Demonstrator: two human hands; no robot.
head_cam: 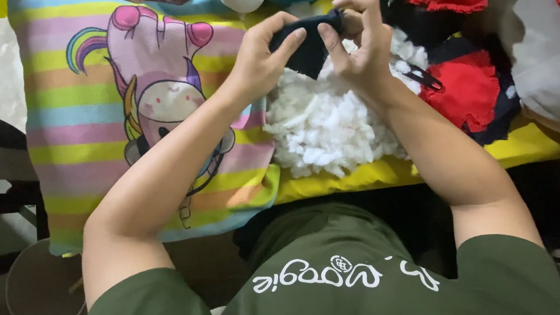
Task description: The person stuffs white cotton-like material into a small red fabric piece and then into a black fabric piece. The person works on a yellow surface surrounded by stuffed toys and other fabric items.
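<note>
Under your arms lies the striped unicorn pillow [88, 120] on the yellow bed sheet [362, 174], then the heap of white stuffing [331, 129] just right of it. Above the heap, your left hand [255, 62] and right hand [361, 45] both pinch the dark fabric piece [307, 47], stretched sideways between them, each equally near.

Dark olive-green short-sleeved T-shirt [345, 287], seen from above, filling the frame from about 7 to 5 o'clock. Sleeves end above the elbow; left sleeve [148, 311] at 7 o'clock, right sleeve [513, 272] at 5 o'clock. White cursive lettering with a small round emblem runs across the chest at 6 o'clock, upside down from this view. Forearms bare. Left hand [261, 54] and right hand [361, 42], near 12 o'clock: no rings, watch or gloves visible.
</note>
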